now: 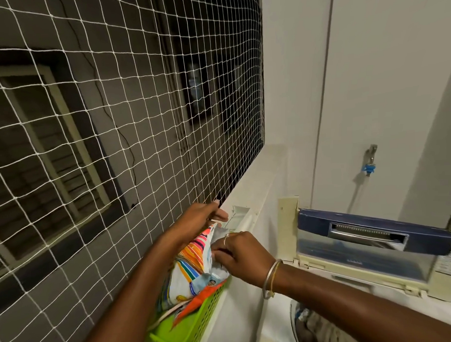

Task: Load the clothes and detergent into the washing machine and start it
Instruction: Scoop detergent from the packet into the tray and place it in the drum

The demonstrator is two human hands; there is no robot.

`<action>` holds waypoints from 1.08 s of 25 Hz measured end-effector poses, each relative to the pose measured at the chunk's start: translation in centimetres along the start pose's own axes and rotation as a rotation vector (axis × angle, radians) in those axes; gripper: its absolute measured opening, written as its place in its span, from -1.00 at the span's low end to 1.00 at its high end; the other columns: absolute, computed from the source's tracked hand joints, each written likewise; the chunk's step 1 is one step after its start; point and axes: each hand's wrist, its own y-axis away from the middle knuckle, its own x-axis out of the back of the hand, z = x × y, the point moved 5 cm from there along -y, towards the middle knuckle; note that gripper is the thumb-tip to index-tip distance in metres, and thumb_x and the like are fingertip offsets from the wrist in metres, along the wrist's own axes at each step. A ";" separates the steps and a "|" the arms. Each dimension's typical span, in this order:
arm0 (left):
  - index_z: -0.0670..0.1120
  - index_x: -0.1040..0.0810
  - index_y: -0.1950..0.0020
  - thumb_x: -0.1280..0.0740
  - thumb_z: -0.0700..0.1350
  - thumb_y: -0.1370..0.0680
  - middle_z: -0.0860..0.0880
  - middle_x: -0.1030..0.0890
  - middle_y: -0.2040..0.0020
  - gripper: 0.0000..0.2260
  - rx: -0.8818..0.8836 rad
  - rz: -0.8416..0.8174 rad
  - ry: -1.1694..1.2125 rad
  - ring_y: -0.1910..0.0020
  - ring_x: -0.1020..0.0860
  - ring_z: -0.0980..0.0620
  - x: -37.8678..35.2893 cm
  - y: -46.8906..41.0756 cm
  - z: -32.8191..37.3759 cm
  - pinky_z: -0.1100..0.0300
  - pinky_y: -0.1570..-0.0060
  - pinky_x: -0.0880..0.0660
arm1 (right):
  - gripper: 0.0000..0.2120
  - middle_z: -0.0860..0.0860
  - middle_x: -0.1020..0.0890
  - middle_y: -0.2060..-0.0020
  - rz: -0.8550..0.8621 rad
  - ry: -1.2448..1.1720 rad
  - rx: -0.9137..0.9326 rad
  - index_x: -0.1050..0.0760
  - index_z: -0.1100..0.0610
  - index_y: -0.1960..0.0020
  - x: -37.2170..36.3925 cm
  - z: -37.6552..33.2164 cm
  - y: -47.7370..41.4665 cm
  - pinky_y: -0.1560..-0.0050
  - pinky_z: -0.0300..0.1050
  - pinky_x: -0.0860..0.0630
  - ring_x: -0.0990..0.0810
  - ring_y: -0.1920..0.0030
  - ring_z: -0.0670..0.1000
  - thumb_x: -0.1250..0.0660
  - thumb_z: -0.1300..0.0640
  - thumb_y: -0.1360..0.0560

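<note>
1. I am watching the left hand [200,218] pinching the far top edge of the detergent bag [190,270], thumb and fingers closed on the lip
2. The right hand [238,258] is curling its fingers round the near lip of the same bag; whether it is holding anything inside, I cannot tell
3. The bag is standing upright in the green basket [189,325] by the ledge [250,180], just left of the washing machine [326,264], whose lid [314,223] is standing open
4. Clothes [311,322] are lying in the drum at the near right, so I am judging the detergent step to be the one in hand
5. To do it well, I am wanting both lips drawn apart evenly, the bag staying upright and seated in the basket so no powder is spilling
6. I am then favouring the left hand holding the mouth wide while the right is reaching in
</note>
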 end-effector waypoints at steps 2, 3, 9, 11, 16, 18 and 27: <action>-0.18 -0.71 0.01 -0.15 0.11 -0.66 -0.16 -0.72 0.05 -0.55 -0.001 -0.032 -0.020 0.07 -0.67 -0.19 0.5 1.5 -0.2 0.04 -0.03 -0.59 | -0.77 0.00 -0.72 0.09 0.045 0.000 -0.011 -0.68 0.07 -0.03 0.9 0.3 -0.2 0.09 -0.19 -0.49 -0.63 0.14 -0.01 -0.26 0.05 -0.59; -0.17 -0.71 0.04 -0.17 0.13 -0.65 -0.18 -0.71 0.11 -0.55 0.012 -0.028 -0.039 0.17 -0.67 -0.17 0.7 2.1 -0.4 0.08 0.07 -0.60 | -0.78 0.01 -0.72 0.10 0.049 0.042 0.016 -0.67 0.06 -0.03 0.9 0.3 -0.3 0.10 -0.19 -0.47 -0.62 0.15 0.00 -0.26 0.04 -0.60; -0.07 -0.65 0.27 -0.24 0.12 -0.63 -0.11 -0.64 0.35 -0.60 0.058 0.003 -0.099 0.39 -0.62 -0.01 0.9 3.1 -1.3 0.16 0.20 -0.53 | -0.73 0.06 -0.69 -0.06 -0.072 0.028 0.082 -0.61 0.12 -0.18 -0.9 -0.7 -0.4 -0.07 -0.14 -0.55 -0.63 0.02 0.03 -0.23 0.03 -0.62; -0.07 -0.66 0.25 -0.22 0.13 -0.63 -0.13 -0.64 0.33 -0.59 0.061 -0.007 -0.097 0.37 -0.62 -0.03 1.1 3.1 -1.4 0.16 0.21 -0.53 | -0.74 0.05 -0.69 -0.04 -0.062 0.002 0.048 -0.63 0.12 -0.16 -0.3 -0.5 -0.6 -0.05 -0.16 -0.55 -0.63 0.05 0.03 -0.23 0.05 -0.62; -0.08 -0.66 0.27 -0.25 0.09 -0.63 -0.14 -0.65 0.34 -0.61 0.061 0.028 -0.075 0.37 -0.62 -0.05 1.5 3.1 -2.3 0.23 0.26 -0.52 | -0.78 0.07 -0.70 0.03 -0.043 0.042 0.058 -0.64 0.13 -0.06 -0.4 -0.5 -0.8 0.03 -0.21 -0.49 -0.62 0.10 0.05 -0.25 0.09 -0.60; -0.09 -0.64 0.28 -0.25 0.05 -0.63 -0.11 -0.64 0.37 -0.62 0.061 0.034 -0.077 0.41 -0.62 0.00 1.3 3.2 -2.3 0.29 0.34 -0.51 | -0.77 0.08 -0.70 0.08 -0.051 0.034 0.005 -0.64 0.14 0.00 -0.5 0.0 -0.8 0.10 -0.14 -0.52 -0.61 0.16 0.06 -0.23 0.08 -0.60; -0.13 -0.65 0.18 -0.21 0.09 -0.64 -0.14 -0.64 0.31 -0.61 0.063 0.002 -0.129 0.39 -0.62 0.00 1.6 2.7 -2.3 0.23 0.27 -0.53 | -0.76 -0.03 -0.72 0.21 -0.061 -0.185 -0.251 -0.69 0.07 0.17 -0.1 1.7 -0.8 0.13 -0.18 -0.54 -0.64 0.21 -0.06 -0.27 0.16 -0.56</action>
